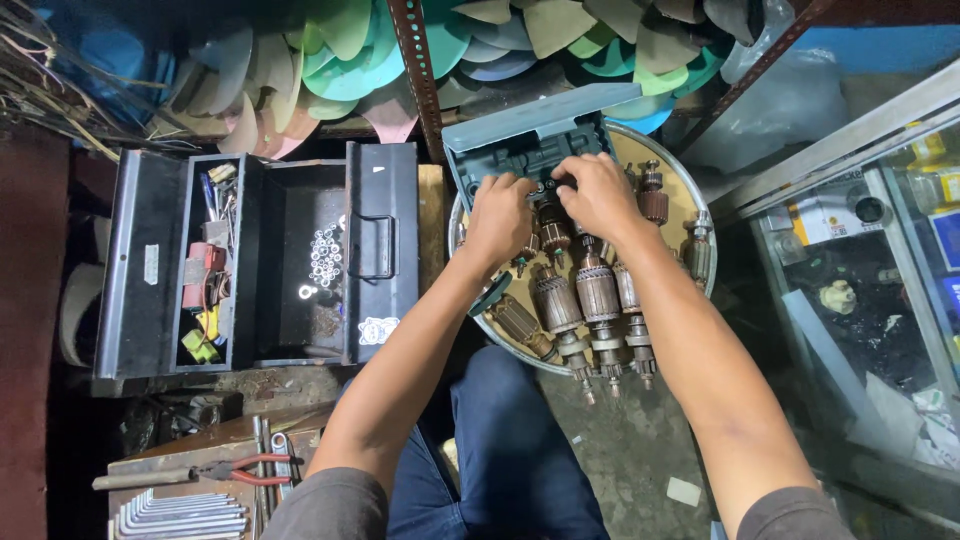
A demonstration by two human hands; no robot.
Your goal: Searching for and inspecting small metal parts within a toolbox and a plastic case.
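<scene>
A round metal tray (690, 190) holds several motor armatures (598, 298) with copper windings. Across its far side lies a grey-blue plastic tool case (520, 140), open. My left hand (498, 215) and my right hand (598, 192) rest side by side on the case's lower half, fingers curled over small dark parts in its moulded inside. What the fingers pinch is hidden. Both forearms reach over the armatures.
A black metal toolbox (375, 200) stands open at the left, with washers and hand tools inside. Red-handled pliers (250, 468) and hex keys (180, 515) lie on a low surface at lower left. A glass display cabinet (880, 270) is at the right. Coloured fan blades (350, 60) hang on shelving above.
</scene>
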